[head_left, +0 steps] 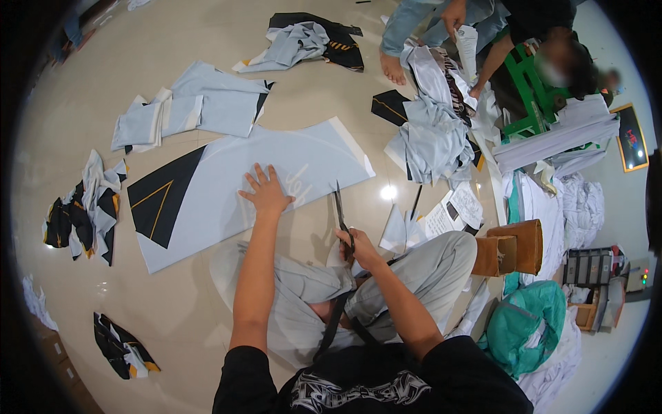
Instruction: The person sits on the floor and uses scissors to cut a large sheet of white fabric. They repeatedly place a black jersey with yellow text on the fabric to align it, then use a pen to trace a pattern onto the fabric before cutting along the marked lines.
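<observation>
My left hand (265,190) lies with fingers spread on a large pale blue fabric panel (317,148) on the floor. A dark, angled piece with thin yellow lines (155,200) covers the panel's left end. My right hand (355,245) grips black-handled scissors (340,210) just below the panel's lower edge, their points upward near that edge. My crossed legs (441,269) in grey trousers are below the panel.
Fabric piles (83,210) surround the panel, including one at right (431,138). Another person (514,41) handles white cloth at top right. Papers (445,214), cardboard boxes (524,245), a green bag (524,317) and a green plastic item (524,76) are along the right.
</observation>
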Demonstrator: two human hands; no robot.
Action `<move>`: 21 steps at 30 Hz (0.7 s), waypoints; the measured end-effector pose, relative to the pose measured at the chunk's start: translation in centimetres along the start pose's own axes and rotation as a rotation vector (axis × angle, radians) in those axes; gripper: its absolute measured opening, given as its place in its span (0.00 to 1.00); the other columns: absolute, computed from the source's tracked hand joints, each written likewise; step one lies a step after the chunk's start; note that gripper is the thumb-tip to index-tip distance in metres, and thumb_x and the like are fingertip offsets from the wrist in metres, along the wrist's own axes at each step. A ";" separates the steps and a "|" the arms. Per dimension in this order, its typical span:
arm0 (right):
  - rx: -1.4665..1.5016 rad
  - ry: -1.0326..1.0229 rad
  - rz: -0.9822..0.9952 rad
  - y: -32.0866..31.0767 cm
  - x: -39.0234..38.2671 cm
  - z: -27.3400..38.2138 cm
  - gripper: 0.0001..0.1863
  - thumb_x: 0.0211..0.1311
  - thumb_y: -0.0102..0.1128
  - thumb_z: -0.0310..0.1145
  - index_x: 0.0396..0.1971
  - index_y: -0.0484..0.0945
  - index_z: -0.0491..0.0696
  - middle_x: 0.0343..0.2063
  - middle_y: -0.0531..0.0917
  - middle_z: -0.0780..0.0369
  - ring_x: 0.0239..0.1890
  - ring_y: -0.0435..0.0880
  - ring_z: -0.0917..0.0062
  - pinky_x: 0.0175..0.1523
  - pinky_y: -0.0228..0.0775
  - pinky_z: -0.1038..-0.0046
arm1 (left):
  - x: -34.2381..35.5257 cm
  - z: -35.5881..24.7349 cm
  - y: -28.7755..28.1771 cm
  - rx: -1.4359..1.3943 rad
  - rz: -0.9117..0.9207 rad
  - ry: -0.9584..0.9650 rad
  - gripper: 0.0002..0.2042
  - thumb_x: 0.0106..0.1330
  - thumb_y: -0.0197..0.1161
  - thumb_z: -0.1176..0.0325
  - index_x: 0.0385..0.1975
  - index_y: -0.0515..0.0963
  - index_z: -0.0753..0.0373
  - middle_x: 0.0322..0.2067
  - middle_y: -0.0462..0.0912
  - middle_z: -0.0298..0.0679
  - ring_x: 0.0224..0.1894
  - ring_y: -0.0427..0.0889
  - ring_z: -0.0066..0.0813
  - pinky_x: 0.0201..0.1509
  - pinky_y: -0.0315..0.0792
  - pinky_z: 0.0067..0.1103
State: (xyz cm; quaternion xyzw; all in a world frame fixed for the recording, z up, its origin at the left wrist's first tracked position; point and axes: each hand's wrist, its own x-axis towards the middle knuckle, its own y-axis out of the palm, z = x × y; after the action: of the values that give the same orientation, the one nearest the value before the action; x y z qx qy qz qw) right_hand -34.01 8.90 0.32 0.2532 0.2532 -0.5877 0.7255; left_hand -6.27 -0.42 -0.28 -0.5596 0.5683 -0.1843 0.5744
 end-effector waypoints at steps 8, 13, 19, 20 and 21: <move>0.057 0.010 -0.075 1.1 0.7 -0.7 0.22 0.63 0.74 0.45 0.31 0.71 0.46 0.18 0.78 0.63 0.16 0.78 0.77 0.21 0.70 0.73 | -0.5 -0.3 -0.5 -0.038 0.049 -0.012 0.59 0.50 0.82 0.48 0.80 0.48 0.52 0.81 0.36 0.49 0.80 0.35 0.65 0.69 0.45 0.74; 0.039 0.001 -0.059 0.9 0.7 -0.3 0.21 0.64 0.73 0.44 0.32 0.71 0.47 0.18 0.78 0.64 0.16 0.78 0.78 0.21 0.70 0.74 | -0.3 -0.1 -0.3 -0.041 0.042 -0.019 0.59 0.50 0.82 0.49 0.80 0.48 0.52 0.81 0.36 0.49 0.80 0.35 0.66 0.69 0.46 0.74; 0.040 -0.028 -0.078 1.0 0.7 -0.6 0.23 0.63 0.74 0.45 0.31 0.71 0.43 0.18 0.77 0.63 0.14 0.76 0.79 0.18 0.68 0.74 | -0.1 -0.1 0.0 -0.045 0.028 -0.018 0.61 0.48 0.83 0.50 0.80 0.47 0.51 0.81 0.36 0.49 0.80 0.35 0.65 0.69 0.47 0.74; 0.041 -0.029 -0.078 1.0 0.7 -0.7 0.22 0.63 0.74 0.45 0.31 0.71 0.43 0.18 0.77 0.63 0.14 0.76 0.79 0.18 0.68 0.74 | -0.1 -0.1 0.0 -0.042 0.032 -0.017 0.61 0.48 0.83 0.50 0.80 0.47 0.51 0.81 0.35 0.49 0.80 0.35 0.66 0.69 0.47 0.74; 0.043 -0.031 -0.077 1.0 0.7 -0.8 0.22 0.64 0.74 0.45 0.31 0.71 0.44 0.18 0.76 0.64 0.14 0.76 0.79 0.19 0.68 0.74 | -0.1 -0.2 0.0 -0.040 0.036 -0.017 0.61 0.48 0.82 0.50 0.80 0.47 0.51 0.81 0.35 0.49 0.80 0.35 0.66 0.69 0.47 0.74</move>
State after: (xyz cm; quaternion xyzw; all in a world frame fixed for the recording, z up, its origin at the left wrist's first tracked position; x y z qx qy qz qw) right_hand -32.90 9.07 -0.67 0.2497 0.2391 -0.6243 0.7005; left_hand -6.47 -0.44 -0.16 -0.5623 0.5768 -0.1579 0.5712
